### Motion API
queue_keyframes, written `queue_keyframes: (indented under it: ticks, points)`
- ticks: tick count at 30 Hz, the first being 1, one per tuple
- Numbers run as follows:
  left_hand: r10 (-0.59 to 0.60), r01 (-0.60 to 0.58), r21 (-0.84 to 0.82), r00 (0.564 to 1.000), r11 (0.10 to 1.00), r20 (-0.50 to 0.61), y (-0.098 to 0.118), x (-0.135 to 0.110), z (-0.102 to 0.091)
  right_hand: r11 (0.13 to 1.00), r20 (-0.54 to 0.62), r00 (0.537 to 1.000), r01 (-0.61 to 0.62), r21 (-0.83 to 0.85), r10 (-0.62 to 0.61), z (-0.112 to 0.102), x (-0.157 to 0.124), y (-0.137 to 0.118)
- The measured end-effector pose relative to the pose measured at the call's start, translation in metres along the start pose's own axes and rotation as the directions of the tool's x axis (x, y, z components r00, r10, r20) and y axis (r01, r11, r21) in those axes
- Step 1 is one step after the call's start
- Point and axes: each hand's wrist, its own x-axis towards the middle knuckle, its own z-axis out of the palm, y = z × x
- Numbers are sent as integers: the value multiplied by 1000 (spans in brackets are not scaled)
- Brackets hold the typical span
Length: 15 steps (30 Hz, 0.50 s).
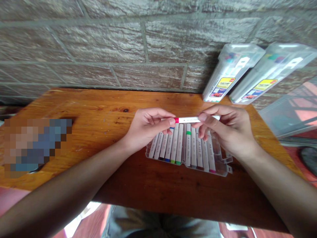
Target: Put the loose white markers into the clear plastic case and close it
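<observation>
A white marker with a red band [187, 120] is held level between my two hands, above an open clear plastic case. My left hand [152, 125] pinches its red-banded end between thumb and fingers. Around the other end, the thumb and fingers of my right hand [223, 127] are closed. Beneath them, the case [183, 164] lies unfolded on the table, with several white markers [174, 145] side by side in both halves. Their ends show black, blue, green and magenta. One marker with a green band [188, 145] sits just right of the hinge. My hands cover the case's far part.
Two clear cases of markers [220, 79] [264, 79] stand against the stone wall [128, 43] at the back right. A pixelated patch hides something at the left of the wooden table [104, 105]. A glass-like panel [292, 109] is beyond the right edge.
</observation>
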Motion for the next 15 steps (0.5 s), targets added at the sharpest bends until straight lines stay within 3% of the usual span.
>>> queue_keyframes:
  ticks: [9,15]
  points:
    - [-23,23,1,1000,1000,16,4,-1,3,992,26,999,39,-121,-36,3,-2,-1]
    - [-28,27,38,999,999,21,1,-4,5,927,35,989,149,-344,-145,5,-8,4]
